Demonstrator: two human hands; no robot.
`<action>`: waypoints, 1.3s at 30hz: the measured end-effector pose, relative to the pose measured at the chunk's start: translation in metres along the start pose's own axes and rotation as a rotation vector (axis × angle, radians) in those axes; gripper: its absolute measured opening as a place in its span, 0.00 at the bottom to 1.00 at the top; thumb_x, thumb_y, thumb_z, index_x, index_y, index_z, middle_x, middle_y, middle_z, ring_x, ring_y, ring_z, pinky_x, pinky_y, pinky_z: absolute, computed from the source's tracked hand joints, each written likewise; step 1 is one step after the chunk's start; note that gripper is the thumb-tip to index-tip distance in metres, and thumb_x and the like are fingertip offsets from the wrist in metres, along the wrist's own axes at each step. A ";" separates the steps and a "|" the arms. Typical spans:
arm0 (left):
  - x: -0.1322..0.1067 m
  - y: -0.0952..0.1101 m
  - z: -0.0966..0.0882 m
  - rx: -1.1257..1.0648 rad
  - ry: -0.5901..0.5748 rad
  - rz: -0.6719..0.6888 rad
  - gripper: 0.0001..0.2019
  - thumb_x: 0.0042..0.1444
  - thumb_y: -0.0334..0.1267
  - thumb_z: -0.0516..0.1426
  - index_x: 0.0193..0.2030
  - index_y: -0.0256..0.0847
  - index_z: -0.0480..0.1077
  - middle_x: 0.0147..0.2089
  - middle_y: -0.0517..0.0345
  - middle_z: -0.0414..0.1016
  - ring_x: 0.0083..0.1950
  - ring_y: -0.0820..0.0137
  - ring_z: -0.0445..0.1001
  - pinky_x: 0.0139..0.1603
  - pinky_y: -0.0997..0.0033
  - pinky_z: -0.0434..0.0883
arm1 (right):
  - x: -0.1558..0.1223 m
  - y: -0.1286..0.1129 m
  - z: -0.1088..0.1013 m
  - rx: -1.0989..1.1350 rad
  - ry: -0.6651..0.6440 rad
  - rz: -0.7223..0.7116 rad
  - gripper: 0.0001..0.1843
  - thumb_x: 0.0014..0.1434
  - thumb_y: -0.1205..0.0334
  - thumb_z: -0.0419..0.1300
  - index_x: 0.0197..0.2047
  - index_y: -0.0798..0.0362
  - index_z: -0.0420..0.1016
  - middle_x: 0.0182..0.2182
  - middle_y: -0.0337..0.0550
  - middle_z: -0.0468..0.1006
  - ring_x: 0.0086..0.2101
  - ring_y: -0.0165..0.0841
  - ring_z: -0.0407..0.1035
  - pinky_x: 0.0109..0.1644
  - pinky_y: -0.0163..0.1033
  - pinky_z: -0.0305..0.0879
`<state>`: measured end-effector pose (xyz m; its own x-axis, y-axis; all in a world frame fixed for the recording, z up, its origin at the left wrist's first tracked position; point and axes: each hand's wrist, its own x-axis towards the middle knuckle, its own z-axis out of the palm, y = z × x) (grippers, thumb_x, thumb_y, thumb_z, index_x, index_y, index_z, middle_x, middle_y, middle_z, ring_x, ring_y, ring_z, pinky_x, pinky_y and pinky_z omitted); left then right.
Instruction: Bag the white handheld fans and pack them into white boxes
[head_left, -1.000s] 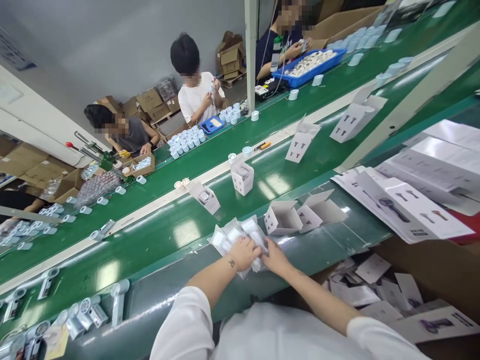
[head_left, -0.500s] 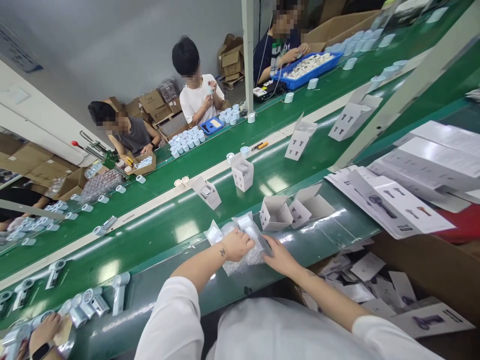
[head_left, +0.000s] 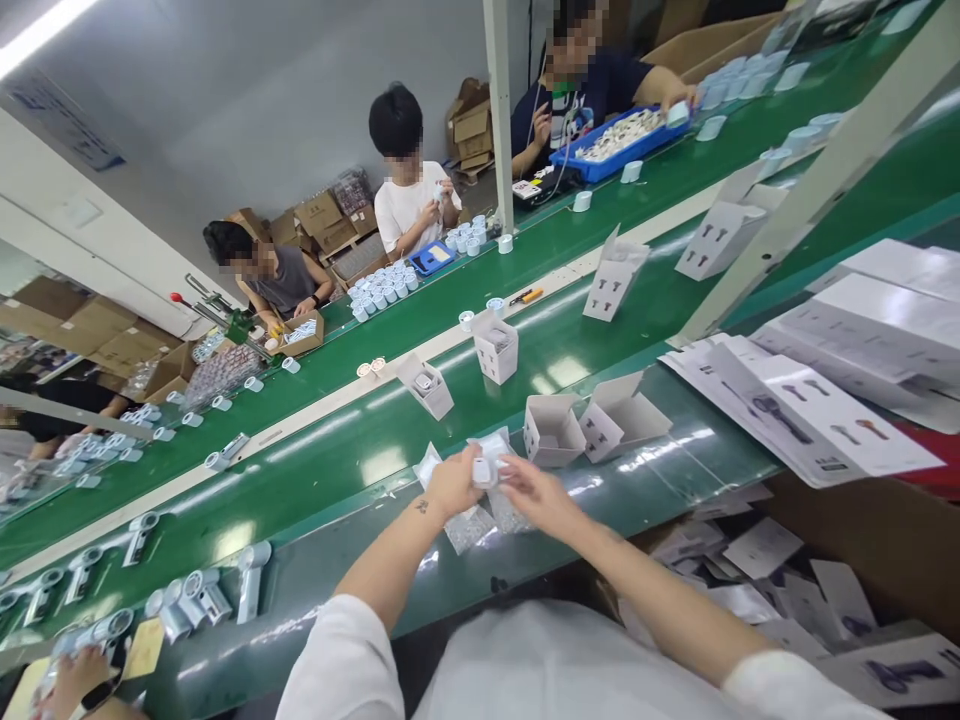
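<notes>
My left hand (head_left: 451, 482) and my right hand (head_left: 534, 490) meet above a heap of clear plastic bags (head_left: 471, 527) on the near green ledge. Between their fingertips they pinch a small white part in a clear bag (head_left: 484, 470), lifted off the heap. Both hands have their fingers closed on it. Just beyond my right hand stand two open white cartons (head_left: 553, 430) (head_left: 625, 419), each with its flaps up.
More open white cartons (head_left: 496, 346) ride the green conveyor belt (head_left: 337, 450). Flat printed carton blanks (head_left: 795, 410) are stacked at right, and leaflets fill a cardboard box (head_left: 757, 560) below. Metal handheld units (head_left: 187, 605) lie at lower left. Three people work across the belt.
My hands have risen off the heap of bags and now hold one small bagged part between them. The camera has tilted slightly, and a far worker reaches right.
</notes>
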<state>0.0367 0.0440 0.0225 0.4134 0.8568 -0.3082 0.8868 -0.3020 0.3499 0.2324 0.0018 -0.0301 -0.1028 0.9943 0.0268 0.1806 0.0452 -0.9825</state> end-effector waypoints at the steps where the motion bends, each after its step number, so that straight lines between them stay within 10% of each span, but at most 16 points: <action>1: -0.008 0.002 -0.012 -0.080 0.088 -0.027 0.33 0.52 0.37 0.59 0.65 0.43 0.53 0.53 0.49 0.74 0.52 0.59 0.74 0.52 0.59 0.71 | -0.002 -0.008 -0.019 -0.064 0.076 -0.040 0.19 0.55 0.60 0.59 0.51 0.48 0.75 0.47 0.50 0.76 0.46 0.43 0.71 0.50 0.49 0.70; 3: -0.022 0.010 -0.039 -0.296 0.303 -0.031 0.32 0.51 0.38 0.60 0.63 0.46 0.57 0.52 0.53 0.74 0.50 0.61 0.75 0.52 0.62 0.71 | -0.001 -0.019 -0.055 -0.338 0.313 -0.151 0.15 0.59 0.60 0.57 0.47 0.49 0.78 0.49 0.53 0.74 0.51 0.47 0.67 0.57 0.54 0.65; 6: -0.022 0.036 -0.070 -0.649 0.557 0.062 0.21 0.50 0.40 0.60 0.51 0.43 0.65 0.49 0.55 0.75 0.47 0.65 0.75 0.49 0.66 0.72 | 0.012 -0.024 -0.085 -0.682 0.331 -0.121 0.17 0.61 0.62 0.52 0.49 0.52 0.78 0.51 0.57 0.72 0.50 0.50 0.67 0.54 0.55 0.66; 11: 0.031 0.086 -0.068 -1.036 0.564 0.172 0.18 0.46 0.36 0.59 0.45 0.43 0.60 0.46 0.56 0.74 0.45 0.68 0.74 0.46 0.70 0.71 | 0.035 -0.006 -0.087 -0.753 0.211 -0.012 0.16 0.57 0.67 0.53 0.44 0.57 0.79 0.40 0.57 0.77 0.34 0.45 0.73 0.40 0.48 0.69; 20: 0.040 0.113 -0.050 -0.199 0.530 0.142 0.17 0.51 0.34 0.57 0.48 0.40 0.64 0.47 0.48 0.68 0.53 0.59 0.69 0.54 0.59 0.68 | 0.033 0.003 -0.081 -0.708 0.186 -0.075 0.20 0.61 0.65 0.52 0.55 0.54 0.72 0.39 0.49 0.78 0.37 0.40 0.73 0.44 0.41 0.68; 25: 0.057 0.152 -0.040 0.107 0.297 0.220 0.17 0.56 0.33 0.54 0.53 0.39 0.65 0.51 0.44 0.68 0.53 0.58 0.68 0.54 0.61 0.69 | 0.036 0.006 -0.084 -0.718 0.180 -0.060 0.11 0.59 0.67 0.53 0.43 0.56 0.74 0.35 0.51 0.76 0.35 0.40 0.72 0.38 0.40 0.67; 31: 0.074 0.152 -0.058 0.332 -0.026 0.147 0.22 0.55 0.41 0.60 0.55 0.38 0.64 0.54 0.43 0.70 0.56 0.54 0.69 0.54 0.55 0.68 | 0.032 0.006 -0.082 -0.703 0.157 -0.079 0.13 0.60 0.65 0.52 0.46 0.57 0.74 0.36 0.51 0.75 0.35 0.40 0.71 0.40 0.42 0.67; 39: 0.069 0.120 -0.058 0.086 0.397 0.244 0.30 0.58 0.49 0.58 0.65 0.46 0.57 0.69 0.47 0.55 0.68 0.54 0.54 0.63 0.51 0.61 | 0.029 0.010 -0.080 -0.598 0.151 -0.109 0.23 0.61 0.61 0.51 0.59 0.57 0.67 0.39 0.51 0.77 0.36 0.40 0.73 0.45 0.46 0.69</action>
<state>0.1598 0.0909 0.0950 0.5157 0.8450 0.1414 0.7943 -0.5334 0.2908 0.3098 0.0389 -0.0248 -0.0201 0.9816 0.1901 0.6978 0.1499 -0.7004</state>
